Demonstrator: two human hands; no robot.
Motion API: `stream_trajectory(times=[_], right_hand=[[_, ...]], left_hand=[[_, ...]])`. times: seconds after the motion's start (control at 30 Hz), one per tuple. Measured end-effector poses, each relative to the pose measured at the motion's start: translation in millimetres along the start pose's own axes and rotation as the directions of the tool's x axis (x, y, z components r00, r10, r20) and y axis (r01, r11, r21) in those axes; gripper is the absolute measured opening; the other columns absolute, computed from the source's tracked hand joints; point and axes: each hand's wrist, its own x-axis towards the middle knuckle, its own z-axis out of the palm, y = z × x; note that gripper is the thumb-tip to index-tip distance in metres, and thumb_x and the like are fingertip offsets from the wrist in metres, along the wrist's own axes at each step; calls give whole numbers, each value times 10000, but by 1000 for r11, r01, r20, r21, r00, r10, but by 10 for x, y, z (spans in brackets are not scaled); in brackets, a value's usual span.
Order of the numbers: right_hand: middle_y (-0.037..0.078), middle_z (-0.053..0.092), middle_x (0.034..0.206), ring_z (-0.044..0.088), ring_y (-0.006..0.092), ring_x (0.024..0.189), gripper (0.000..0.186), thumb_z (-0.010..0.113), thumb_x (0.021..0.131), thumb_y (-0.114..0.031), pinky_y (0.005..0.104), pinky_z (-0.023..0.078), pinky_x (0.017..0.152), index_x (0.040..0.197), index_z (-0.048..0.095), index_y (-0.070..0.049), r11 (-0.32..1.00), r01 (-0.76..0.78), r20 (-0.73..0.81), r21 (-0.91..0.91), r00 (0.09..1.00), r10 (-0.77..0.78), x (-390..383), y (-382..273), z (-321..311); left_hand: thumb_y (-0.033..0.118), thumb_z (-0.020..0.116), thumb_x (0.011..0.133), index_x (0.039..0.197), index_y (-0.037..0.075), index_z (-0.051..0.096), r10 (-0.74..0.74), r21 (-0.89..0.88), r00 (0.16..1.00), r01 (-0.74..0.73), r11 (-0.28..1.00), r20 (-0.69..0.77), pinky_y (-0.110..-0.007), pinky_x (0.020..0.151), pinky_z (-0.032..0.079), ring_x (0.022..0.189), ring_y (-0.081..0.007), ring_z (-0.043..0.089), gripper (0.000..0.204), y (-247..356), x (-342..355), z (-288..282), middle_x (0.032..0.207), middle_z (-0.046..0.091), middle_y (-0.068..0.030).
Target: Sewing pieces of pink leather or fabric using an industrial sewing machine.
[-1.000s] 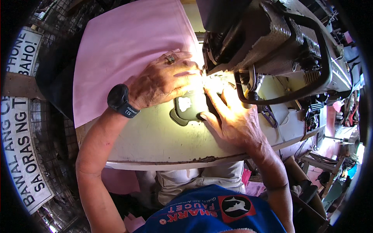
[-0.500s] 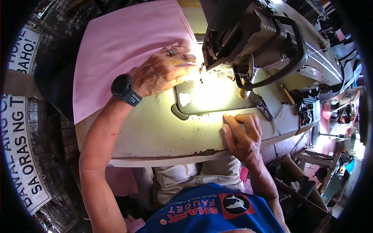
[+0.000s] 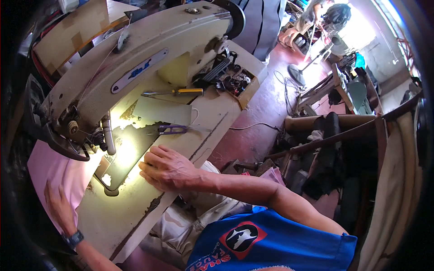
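Note:
My left hand [image 3: 58, 205] lies at the far left on the pink fabric [image 3: 45, 165], its fingers stretched out. My right hand [image 3: 165, 167] is on the white table [image 3: 104, 226], beside the dark machine plate [image 3: 131, 149], its fingers curled, with whatever is beneath them hidden. A beige sewing machine [image 3: 156, 29] arches over the plate, its lamp lighting the needle area. Dark thread snips [image 3: 172, 129] lie just beyond my right hand, and a screwdriver with a yellow handle [image 3: 187, 92] lies farther back.
A box of metal parts [image 3: 228, 74] stands at the table's back right. Past it are a pink floor with cables, a fan stand [image 3: 296, 76], a person [image 3: 307, 18], a wooden frame and a rail draped with dark material [image 3: 325, 171]. A cardboard board [image 3: 72, 31] stands behind the machine.
The view has swung to the right. My left hand has moved nearer down the pink fabric and straightened its fingers. My right hand first drew back from the needle area and curled.

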Motion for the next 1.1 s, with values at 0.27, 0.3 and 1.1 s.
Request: stream_trajectory(times=[0.27, 0.3, 1.1], right_hand=[[107, 587, 933, 584, 271, 915, 179, 638, 841, -123, 417, 493, 747, 1002, 683, -58, 997, 74, 127, -33, 990, -69, -245, 408, 92], [97, 603, 911, 601, 240, 860, 110, 648, 900, -128, 384, 497, 708, 972, 698, -61, 939, -141, 74, 314, 989, 124, -138, 324, 36], [125, 729, 1052, 692, 247, 899, 235, 614, 1011, -165, 342, 546, 794, 1165, 737, -38, 995, 96, 143, -27, 986, -91, -72, 645, 271]], left_hand=[[287, 538, 997, 1326, 49, 597, 71, -52, 997, -71, 996, -13, -429, 1111, 399, 1312, -373, 495, 410, -552, -519, 155, 1402, 548, -223], [341, 525, 1026, 1381, 45, 575, 157, -16, 986, -157, 987, -50, -394, 1148, 359, 1372, -334, 481, 465, -966, -477, 79, 1456, 531, -197], [285, 807, 749, 1001, 76, 653, -941, -834, 143, 517, -192, 305, -421, 718, 567, 878, -273, 716, 362, -749, -8506, 979, 881, 725, -91]])
